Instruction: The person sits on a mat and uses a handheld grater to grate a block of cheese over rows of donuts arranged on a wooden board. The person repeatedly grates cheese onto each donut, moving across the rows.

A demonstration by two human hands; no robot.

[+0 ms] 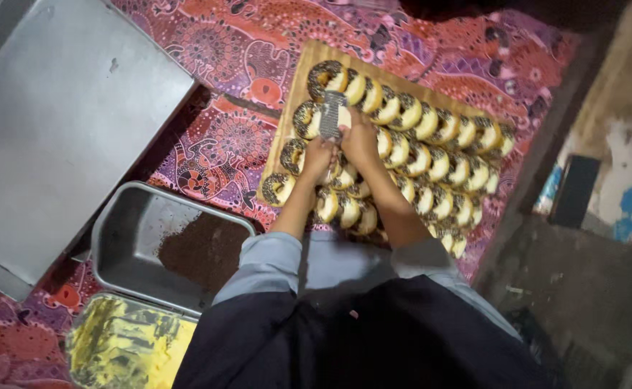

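Observation:
A wooden board (303,75) carries several rows of ring doughnuts (431,162) with dark sprinkles and pale cream, overlapping one another. My left hand (317,160) and my right hand (360,140) are close together above the board's left half. Between them a small metal grater (332,115) stands over the doughnuts. The left hand seems to grip its lower end. The right hand's fingers press a pale block (345,117) against the grater's side. Both forearms, in grey-blue sleeves, reach out from my dark apron.
A metal pan (125,223) holding brown sprinkles sits left of my arms. A tub of yellow spread (118,344) lies below it. A large steel sheet (64,122) covers the far left. Red patterned cloth (222,144) lies underneath. A dark ledge runs along the right.

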